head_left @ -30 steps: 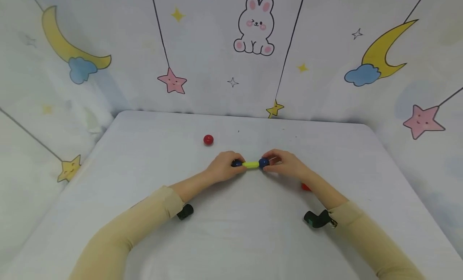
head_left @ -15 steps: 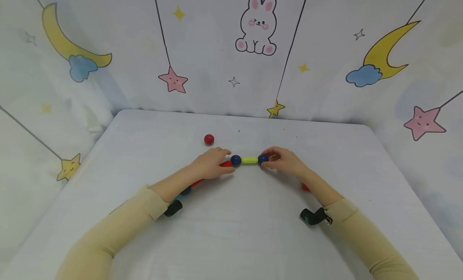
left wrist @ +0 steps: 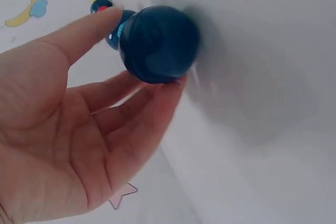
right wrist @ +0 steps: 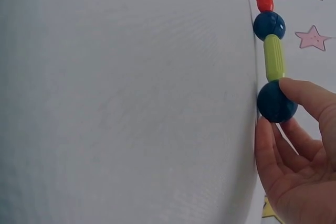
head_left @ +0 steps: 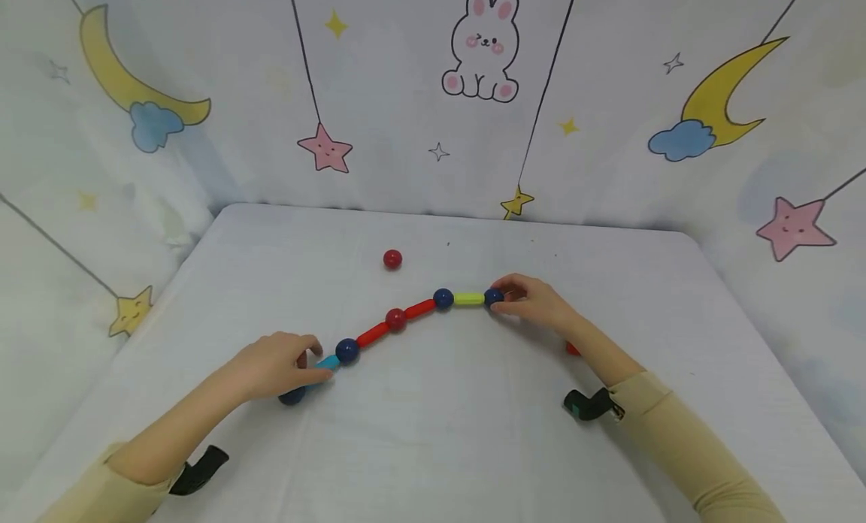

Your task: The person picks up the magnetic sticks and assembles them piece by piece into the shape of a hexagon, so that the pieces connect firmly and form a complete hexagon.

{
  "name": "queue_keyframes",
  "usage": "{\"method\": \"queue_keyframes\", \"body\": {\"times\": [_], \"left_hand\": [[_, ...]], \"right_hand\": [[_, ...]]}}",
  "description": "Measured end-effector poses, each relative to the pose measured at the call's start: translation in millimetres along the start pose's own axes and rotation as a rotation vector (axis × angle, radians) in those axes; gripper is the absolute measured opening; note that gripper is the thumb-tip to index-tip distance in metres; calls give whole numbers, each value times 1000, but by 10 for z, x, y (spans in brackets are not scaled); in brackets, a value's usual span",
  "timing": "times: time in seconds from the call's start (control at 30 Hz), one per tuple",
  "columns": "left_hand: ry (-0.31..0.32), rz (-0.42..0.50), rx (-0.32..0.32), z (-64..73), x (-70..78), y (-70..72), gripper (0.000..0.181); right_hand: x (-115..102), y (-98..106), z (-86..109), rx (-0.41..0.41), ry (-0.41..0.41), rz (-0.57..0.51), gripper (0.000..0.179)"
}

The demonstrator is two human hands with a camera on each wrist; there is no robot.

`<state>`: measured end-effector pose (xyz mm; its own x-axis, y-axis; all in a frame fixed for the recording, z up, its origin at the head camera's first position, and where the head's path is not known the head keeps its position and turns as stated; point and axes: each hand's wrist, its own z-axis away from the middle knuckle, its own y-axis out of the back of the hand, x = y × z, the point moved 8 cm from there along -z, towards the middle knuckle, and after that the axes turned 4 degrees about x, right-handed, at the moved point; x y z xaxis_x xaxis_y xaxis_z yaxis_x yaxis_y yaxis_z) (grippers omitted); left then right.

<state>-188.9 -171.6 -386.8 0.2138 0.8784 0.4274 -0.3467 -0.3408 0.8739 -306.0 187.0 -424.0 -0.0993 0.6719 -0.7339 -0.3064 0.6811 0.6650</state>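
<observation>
A bent chain of magnetic balls and sticks lies on the white table. My right hand (head_left: 537, 301) pinches the dark blue ball (right wrist: 276, 101) at its right end, thumb on one side and fingers on the other. From there run a yellow-green stick (head_left: 468, 299), a blue ball (head_left: 443, 298), a red stick (head_left: 420, 309), a red ball (head_left: 395, 319), another red stick (head_left: 373, 335), a blue ball (head_left: 348, 351) and a light blue stick (head_left: 328, 364). My left hand (head_left: 274, 365) spreads thumb and fingers loosely about the left-end blue ball (left wrist: 160, 44) and that stick.
A loose red ball (head_left: 392, 259) sits behind the chain. Beside my right forearm a red piece (head_left: 573, 349) shows, partly hidden. Dark wrist-worn devices hang below both sleeves. A cloth printed with stars, moons and a rabbit (head_left: 483, 46) closes off the table's far side.
My left hand has let go of the blue ball left of the yellow-green stick and swept left and nearer along the chain, uncovering it. The right hand keeps its pinch, nearly still.
</observation>
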Motion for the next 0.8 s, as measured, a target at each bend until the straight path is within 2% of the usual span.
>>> {"method": "queue_keyframes", "body": {"times": [0.07, 0.17, 0.3, 0.43, 0.67, 0.8], "left_hand": [[-5, 54, 14, 44, -27, -6, 26], [-35, 124, 48, 35, -31, -31, 18], [-20, 251, 58, -25, -25, -137, 26], [84, 422, 57, -76, -26, -280, 39], [308, 754, 45, -106, -45, -574, 45], [350, 917, 20, -93, 30, -701, 48]], "right_hand": [[3, 16, 5, 5, -4, -1, 47], [8, 32, 4, 10, -7, -13, 47], [22, 31, -2, 13, -2, -29, 47], [19, 30, 5, 19, 7, -27, 46], [-10, 26, 30, 19, 33, 10, 46], [-28, 19, 38, 18, 59, 33, 46]]}}
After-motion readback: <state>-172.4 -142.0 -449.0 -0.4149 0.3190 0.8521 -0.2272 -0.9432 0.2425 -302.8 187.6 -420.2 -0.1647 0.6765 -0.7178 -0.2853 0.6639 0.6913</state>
